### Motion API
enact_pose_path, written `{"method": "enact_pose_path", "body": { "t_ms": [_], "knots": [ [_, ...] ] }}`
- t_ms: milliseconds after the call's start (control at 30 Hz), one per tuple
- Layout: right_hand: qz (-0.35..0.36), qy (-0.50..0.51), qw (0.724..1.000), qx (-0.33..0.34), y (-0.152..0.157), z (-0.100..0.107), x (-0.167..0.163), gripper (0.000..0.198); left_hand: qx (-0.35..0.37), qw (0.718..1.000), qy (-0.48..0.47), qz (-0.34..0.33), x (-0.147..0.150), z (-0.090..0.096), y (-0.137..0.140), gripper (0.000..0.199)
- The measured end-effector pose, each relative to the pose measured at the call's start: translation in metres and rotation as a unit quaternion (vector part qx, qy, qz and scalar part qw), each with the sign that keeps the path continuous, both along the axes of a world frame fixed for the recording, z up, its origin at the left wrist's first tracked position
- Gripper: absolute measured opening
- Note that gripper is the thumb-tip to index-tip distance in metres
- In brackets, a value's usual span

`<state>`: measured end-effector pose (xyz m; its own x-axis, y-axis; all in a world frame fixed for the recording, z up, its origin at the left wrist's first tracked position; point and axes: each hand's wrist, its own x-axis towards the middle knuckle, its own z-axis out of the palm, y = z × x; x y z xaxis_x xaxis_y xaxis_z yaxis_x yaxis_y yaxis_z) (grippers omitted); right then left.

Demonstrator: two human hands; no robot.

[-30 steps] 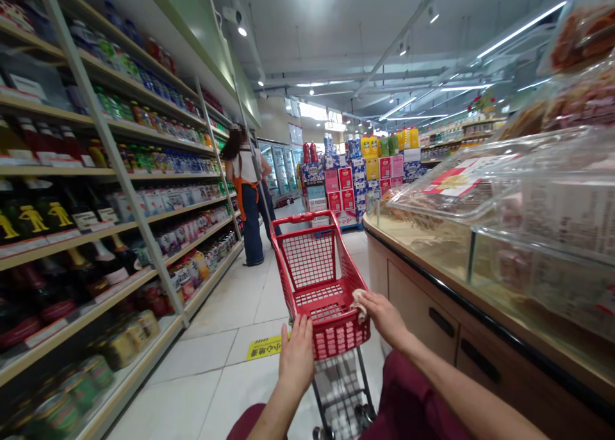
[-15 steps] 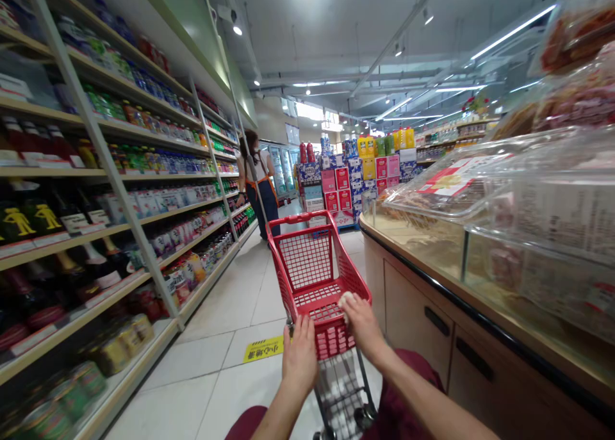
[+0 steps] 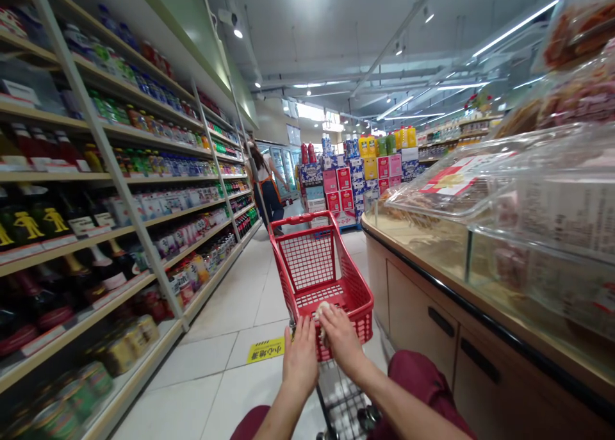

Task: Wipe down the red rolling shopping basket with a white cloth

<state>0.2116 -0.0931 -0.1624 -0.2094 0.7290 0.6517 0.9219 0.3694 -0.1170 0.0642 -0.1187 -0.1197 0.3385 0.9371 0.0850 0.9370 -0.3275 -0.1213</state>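
Observation:
In the head view a red plastic shopping cart stands in front of me, its basket nearly bare inside. My left hand is laid against the near left corner of the basket, fingertips curled over the rim. Just right of it, my right hand presses a crumpled whitish cloth onto the same near rim. Part of the cloth hangs down between the two hands; the rest is covered by my fingers. Below the basket, the lower wire rack and wheels show partly between my knees.
Drink shelves line the left side. A display counter with clear food packs is close on the right. Ahead are stacked boxes and a person in an apron. A yellow floor sticker lies left of the cart.
My right hand has slid left along the near rim with the cloth, up to my left hand. My left hand has stayed at its corner. The person ahead has moved slightly and turned.

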Motion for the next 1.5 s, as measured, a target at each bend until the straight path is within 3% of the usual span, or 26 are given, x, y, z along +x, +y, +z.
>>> {"method": "enact_pose_path", "body": {
  "t_ms": [67,233,400,600,767,933,1100,1267,1433,1500],
  "knots": [
    [0.010,-0.010,1.000,0.005,0.000,0.000,0.001,0.045,0.000,1.000,-0.002,-0.005,-0.001,0.000,0.000,0.071],
    [-0.107,0.033,0.994,0.010,-0.002,-0.003,0.022,0.045,-0.005,1.000,-0.005,0.000,0.004,0.003,-0.002,0.070],
    [0.013,-0.016,0.999,0.031,-0.001,-0.006,0.003,0.044,0.003,1.000,-0.001,-0.013,0.007,0.002,-0.004,0.069],
    [-0.131,0.022,0.991,0.016,-0.001,-0.008,0.038,0.047,0.015,1.000,-0.001,-0.004,0.008,-0.001,-0.005,0.071],
    [-0.018,-0.043,0.997,0.053,0.001,-0.015,0.020,0.049,0.021,1.000,0.010,-0.007,0.009,-0.001,-0.004,0.069],
    [-0.133,-0.004,0.991,0.031,0.001,-0.012,0.045,0.048,0.030,0.999,0.010,-0.002,0.007,-0.003,-0.005,0.070],
    [-0.042,-0.031,0.998,0.037,-0.003,-0.012,0.040,0.053,0.021,1.000,0.010,-0.007,0.008,-0.004,-0.004,0.069],
    [-0.141,0.008,0.990,0.001,-0.004,-0.008,0.054,0.050,0.034,0.999,0.015,-0.004,0.009,-0.009,-0.001,0.068],
    [-0.045,-0.027,0.998,0.022,-0.004,-0.009,0.032,0.051,0.043,0.999,0.029,-0.002,0.011,-0.009,-0.001,0.064],
    [-0.048,-0.029,0.998,0.018,-0.004,-0.008,0.032,0.052,0.036,0.999,0.032,-0.006,0.010,-0.008,-0.001,0.065]
  ]
}}
